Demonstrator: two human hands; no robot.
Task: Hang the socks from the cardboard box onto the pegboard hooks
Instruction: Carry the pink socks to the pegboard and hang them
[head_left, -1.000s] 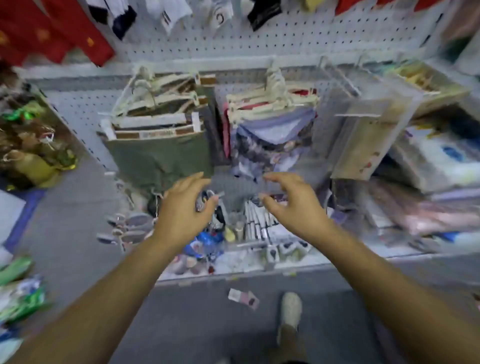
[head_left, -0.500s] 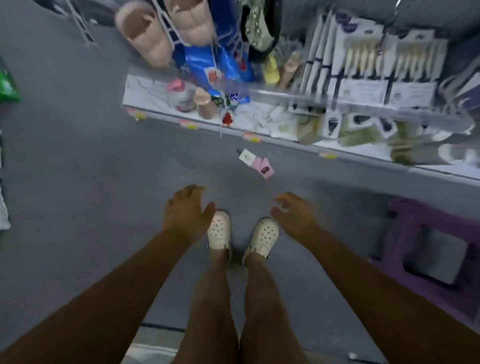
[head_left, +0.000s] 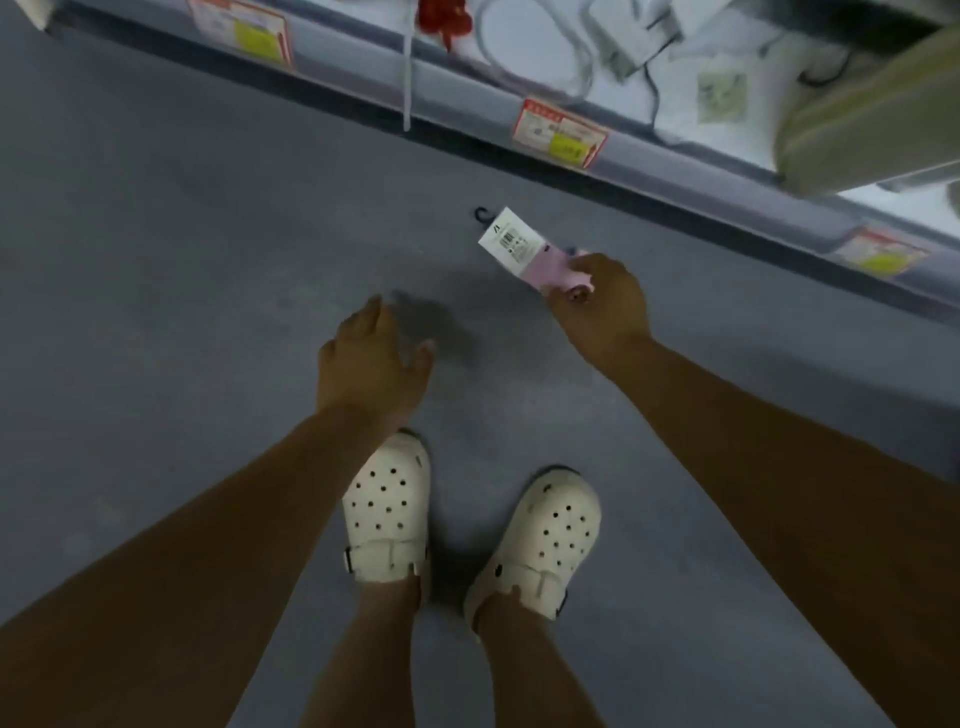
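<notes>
A pair of pale pink socks (head_left: 551, 270), banded by a white card label (head_left: 511, 241) and topped by a small black plastic hook (head_left: 482, 214), is seen low over the grey floor (head_left: 182, 260), just in front of the grey shelf edge (head_left: 675, 161). Its pink end is pinched between the thumb and fingers of the right hand (head_left: 608, 306), while the label end and hook are left pointing away towards the shelf (whether the pack touches the floor cannot be told). The left hand (head_left: 371, 364) is held above the floor with fingers relaxed and spread, and nothing is gripped by it. Two cream perforated clogs (head_left: 387, 512) are planted below the hands. Red-and-yellow price labels (head_left: 563, 132) are fixed along the shelf edge.
</notes>
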